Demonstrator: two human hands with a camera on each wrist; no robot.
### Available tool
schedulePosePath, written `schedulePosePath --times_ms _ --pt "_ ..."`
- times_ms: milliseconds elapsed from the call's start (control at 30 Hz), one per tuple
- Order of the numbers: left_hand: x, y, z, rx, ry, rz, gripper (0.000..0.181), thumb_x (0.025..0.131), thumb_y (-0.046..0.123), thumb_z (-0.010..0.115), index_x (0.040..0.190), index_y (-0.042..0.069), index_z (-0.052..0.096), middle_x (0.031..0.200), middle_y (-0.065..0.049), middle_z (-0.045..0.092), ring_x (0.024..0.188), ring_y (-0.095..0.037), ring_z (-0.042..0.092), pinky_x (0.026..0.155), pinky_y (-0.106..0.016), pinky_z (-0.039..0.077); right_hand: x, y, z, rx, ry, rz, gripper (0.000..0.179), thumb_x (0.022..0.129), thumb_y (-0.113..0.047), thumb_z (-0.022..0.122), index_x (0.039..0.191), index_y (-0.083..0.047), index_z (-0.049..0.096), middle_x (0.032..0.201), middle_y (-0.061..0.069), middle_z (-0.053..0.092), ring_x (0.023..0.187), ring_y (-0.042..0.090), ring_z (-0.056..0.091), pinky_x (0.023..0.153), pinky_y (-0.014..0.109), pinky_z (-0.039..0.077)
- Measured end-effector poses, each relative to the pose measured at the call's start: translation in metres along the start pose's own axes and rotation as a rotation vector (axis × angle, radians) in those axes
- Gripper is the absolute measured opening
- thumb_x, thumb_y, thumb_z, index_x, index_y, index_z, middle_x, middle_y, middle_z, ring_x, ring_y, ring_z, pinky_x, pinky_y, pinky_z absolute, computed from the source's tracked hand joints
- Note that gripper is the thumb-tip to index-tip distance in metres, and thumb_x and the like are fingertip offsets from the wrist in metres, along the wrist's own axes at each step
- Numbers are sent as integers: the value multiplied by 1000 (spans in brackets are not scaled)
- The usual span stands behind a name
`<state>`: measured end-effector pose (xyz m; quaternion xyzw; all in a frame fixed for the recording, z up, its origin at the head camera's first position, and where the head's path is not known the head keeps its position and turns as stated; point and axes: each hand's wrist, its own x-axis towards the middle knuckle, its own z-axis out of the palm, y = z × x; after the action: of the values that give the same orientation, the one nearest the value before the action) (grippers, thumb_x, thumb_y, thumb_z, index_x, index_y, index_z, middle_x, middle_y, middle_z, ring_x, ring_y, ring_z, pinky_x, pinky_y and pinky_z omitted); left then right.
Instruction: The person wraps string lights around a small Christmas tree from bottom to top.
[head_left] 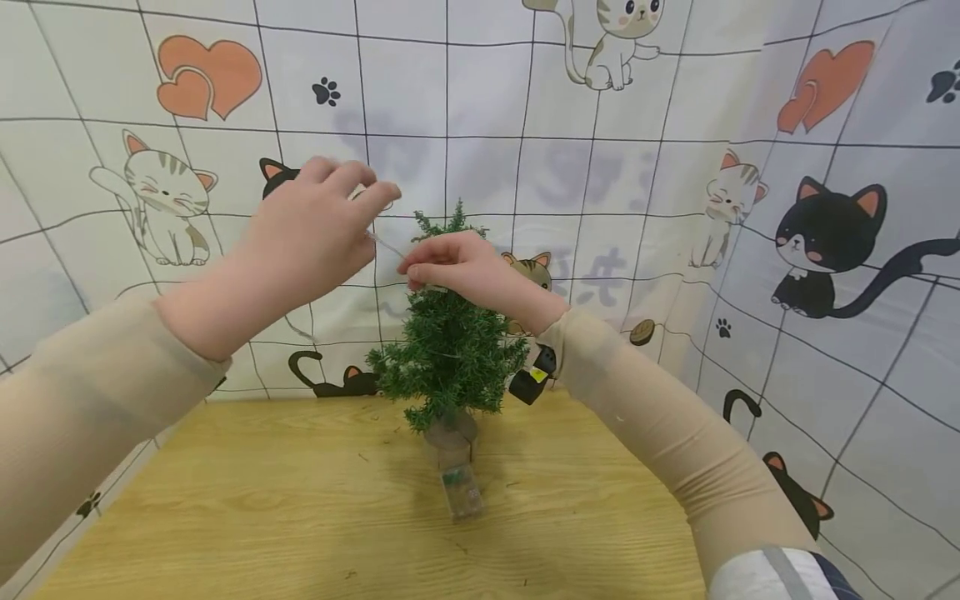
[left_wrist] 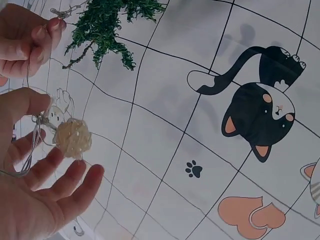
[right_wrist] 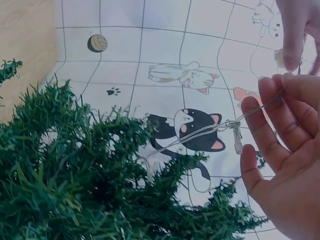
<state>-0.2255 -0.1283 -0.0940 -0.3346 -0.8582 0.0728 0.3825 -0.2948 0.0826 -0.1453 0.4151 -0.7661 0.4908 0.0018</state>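
Observation:
A small green artificial Christmas tree (head_left: 450,350) stands in the middle of the table. My left hand (head_left: 307,225), up and left of the treetop, holds looped string-light wire (left_wrist: 34,150) under the thumb. A pale woven ball (left_wrist: 73,138) on that wire sits by its spread fingers. Close to the tree's upper part, my right hand (head_left: 468,271) pinches the same wire between thumb and fingertips. From the right hand, the wire (right_wrist: 200,133) runs down into the branches, with a small clear bulb (right_wrist: 238,139) hanging off it. A short stretch of wire spans the two hands.
A clear battery box (head_left: 461,492) lies on the wooden table (head_left: 285,500) in front of the tree's base (head_left: 452,432). Behind and to the right hangs a white cat-print cloth (head_left: 480,100). A black item with a yellow mark (head_left: 532,377) shows under the right wrist.

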Motion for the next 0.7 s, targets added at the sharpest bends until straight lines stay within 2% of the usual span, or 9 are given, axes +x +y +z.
schedulePosePath --times_ms 67,133,200,267,367,467,533,600,700 --pt "0 -3 -2 -69 -48 -101 49 88 12 60 135 5 49 111 -20 57 82 -37 57 56 -46 48 -1 -2 -3 -32 15 10 20 97 -13 59 112 -3 69 97 9 70 98 26 64 93 39 48" --pt "1 -4 -3 -130 -140 -189 49 90 19 59 135 6 48 102 -16 58 69 -30 55 55 -42 45 -1 -3 -6 -56 22 12 20 97 -14 59 112 -5 70 97 9 70 98 25 63 93 41 48" --pt "2 -6 -3 -160 -201 -226 39 90 20 58 125 6 56 94 -11 58 60 -24 53 51 -38 42 -1 -3 -8 -77 23 3 19 98 -14 59 111 -5 70 98 11 70 97 26 63 93 43 47" --pt "2 -7 -2 -168 -226 -229 25 90 19 56 109 7 64 89 -9 58 61 -23 52 53 -38 43 -1 -4 -8 -81 16 -3 19 98 -14 59 110 -5 70 98 13 70 98 29 63 93 43 47" --pt "2 -6 1 -126 -145 -170 16 93 17 53 91 7 66 93 -10 56 61 -25 51 54 -39 43 -1 -5 -8 -64 7 4 20 98 -13 59 111 -3 70 98 13 70 97 29 63 92 41 48" --pt "3 -5 5 -69 9 -117 14 97 17 54 96 6 61 107 -15 54 60 -31 49 50 -42 43 -1 -6 -7 -40 12 15 20 98 -12 58 111 -1 69 96 12 70 96 25 63 92 38 48" --pt "5 -3 7 -56 93 -100 15 98 19 57 105 7 60 120 -18 49 62 -32 50 49 -42 43 -1 -6 -7 -36 17 19 20 98 -12 57 112 0 68 96 12 70 95 23 64 93 38 48" --pt "7 -1 8 -83 131 -107 19 97 21 58 113 9 58 125 -18 46 56 -31 48 46 -41 42 -1 -6 -7 -33 19 21 20 98 -12 57 112 -1 68 96 14 69 95 23 64 92 36 48" --pt "9 2 9 -157 119 -146 30 97 24 60 124 13 55 124 -17 45 48 -28 46 44 -37 41 -1 -6 -8 -32 16 28 21 98 -12 57 112 -1 68 98 14 70 97 26 63 91 34 49"
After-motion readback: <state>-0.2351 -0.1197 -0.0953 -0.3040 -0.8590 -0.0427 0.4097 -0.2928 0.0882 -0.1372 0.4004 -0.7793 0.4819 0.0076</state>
